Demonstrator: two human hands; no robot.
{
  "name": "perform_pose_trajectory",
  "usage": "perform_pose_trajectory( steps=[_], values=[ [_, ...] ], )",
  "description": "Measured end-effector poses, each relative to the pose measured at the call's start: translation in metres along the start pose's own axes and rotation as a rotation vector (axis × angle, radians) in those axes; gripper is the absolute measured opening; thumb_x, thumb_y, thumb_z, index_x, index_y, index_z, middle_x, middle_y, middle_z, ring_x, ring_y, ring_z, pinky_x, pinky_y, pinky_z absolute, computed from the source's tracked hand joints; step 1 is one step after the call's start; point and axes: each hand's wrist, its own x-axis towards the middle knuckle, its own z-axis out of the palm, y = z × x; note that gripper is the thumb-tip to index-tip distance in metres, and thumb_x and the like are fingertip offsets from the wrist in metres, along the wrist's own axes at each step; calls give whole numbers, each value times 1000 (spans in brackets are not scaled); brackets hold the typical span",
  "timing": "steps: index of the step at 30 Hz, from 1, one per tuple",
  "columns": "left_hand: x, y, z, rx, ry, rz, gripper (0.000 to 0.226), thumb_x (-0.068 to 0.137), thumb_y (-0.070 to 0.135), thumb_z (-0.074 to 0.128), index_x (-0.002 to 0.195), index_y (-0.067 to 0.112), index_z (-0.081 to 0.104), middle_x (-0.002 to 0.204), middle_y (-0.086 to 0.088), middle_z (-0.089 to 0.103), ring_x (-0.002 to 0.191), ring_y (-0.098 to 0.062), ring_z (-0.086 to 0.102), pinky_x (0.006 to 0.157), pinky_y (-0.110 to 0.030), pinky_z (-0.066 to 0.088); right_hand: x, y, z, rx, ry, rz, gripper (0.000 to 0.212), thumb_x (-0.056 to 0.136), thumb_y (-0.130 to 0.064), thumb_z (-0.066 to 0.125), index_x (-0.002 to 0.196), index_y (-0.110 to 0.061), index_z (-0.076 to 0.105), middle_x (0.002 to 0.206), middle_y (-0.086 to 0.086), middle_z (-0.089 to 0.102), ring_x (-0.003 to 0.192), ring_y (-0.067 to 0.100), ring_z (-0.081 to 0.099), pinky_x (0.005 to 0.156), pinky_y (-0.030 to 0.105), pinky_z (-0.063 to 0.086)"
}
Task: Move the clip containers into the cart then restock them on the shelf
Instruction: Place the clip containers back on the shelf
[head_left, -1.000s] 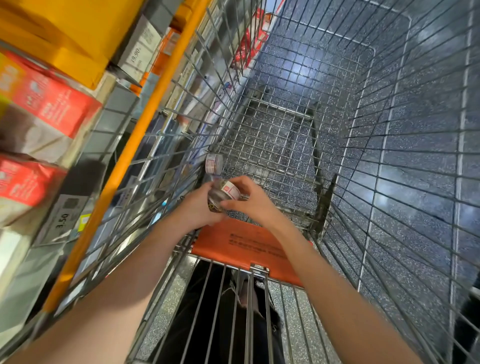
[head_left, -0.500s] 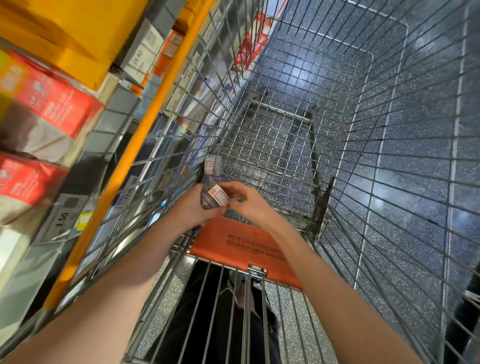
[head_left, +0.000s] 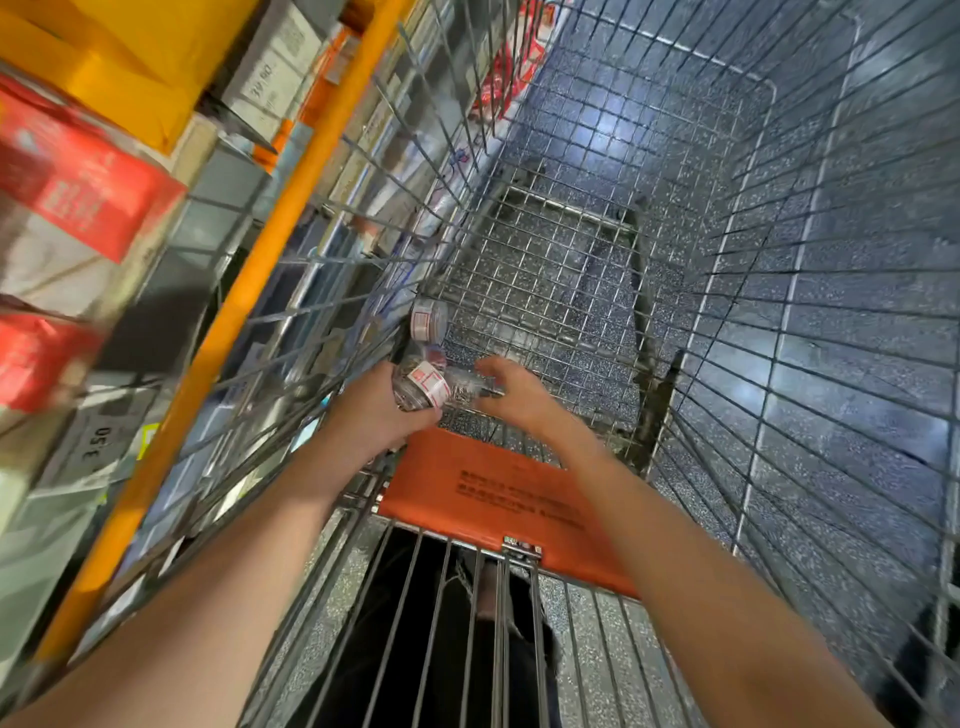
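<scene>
Left hand (head_left: 379, 410) grip around clip container (head_left: 422, 385), right hand (head_left: 511, 392) beside, fingers spread.

Both hands reach into the cart (head_left: 727, 260): left hand (head_left: 374, 410) wraps one clip container (head_left: 420, 385) near the basket's left wall, a second container (head_left: 429, 320) just beyond it on the floor grid, right hand (head_left: 511, 387) just right, fingers spread, shelf (head_left: 291, 208) left of cart.

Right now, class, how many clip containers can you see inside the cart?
2: one clip container in the left hand; another lies beyond it on the cart floor. Others may hide behind the hands.
</scene>
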Motion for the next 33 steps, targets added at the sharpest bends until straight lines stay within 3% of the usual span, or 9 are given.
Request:
perform_pose_trajectory(
  steps=[5,9,14,22,27,33],
  values=[
    [-1,3,0,29,23,14,56,71,37,78,115,15,52,106,-2,63,93,-18,58,80,-31,46,20,12,21,-5,-4,64,72,77,-15,74,139,-11,38,139,7,46,126,24,44,107,39,36],
    [-2,8,-3,-7,38,26,57,71,35,78,117,15,51,107,-1,61,96,-18,58,84,-35,47,33,16,28,-144,10,47,70,76,-22,75,136,-12,41,139,9,43,127,27,39,107,44,35],
    [1,15,-6,38,48,6,56,71,36,77,116,16,51,105,2,60,94,-16,55,81,-31,44,40,18,31,-129,0,36,65,79,-21,72,136,-15,41,140,8,40,130,27,36,109,42,32],
    [2,17,-8,92,47,0,57,68,40,79,112,15,54,106,-2,62,95,-19,58,80,-34,47,47,15,39,-65,-12,24,62,80,-27,72,133,-16,44,133,9,41,119,25,47,104,39,39],
    [2,17,-8,126,44,1,55,67,42,78,110,16,55,104,-1,61,93,-19,58,78,-33,47,46,10,39,-6,-4,20,58,81,-18,70,132,-10,44,133,9,45,130,28,37,110,46,32],
    [0,20,-8,92,35,12,60,67,41,78,116,16,53,109,-1,61,99,-19,58,85,-37,48,54,17,41,25,12,65,63,76,-20,73,132,-12,46,127,12,51,123,27,40,103,44,37]
  ],
)
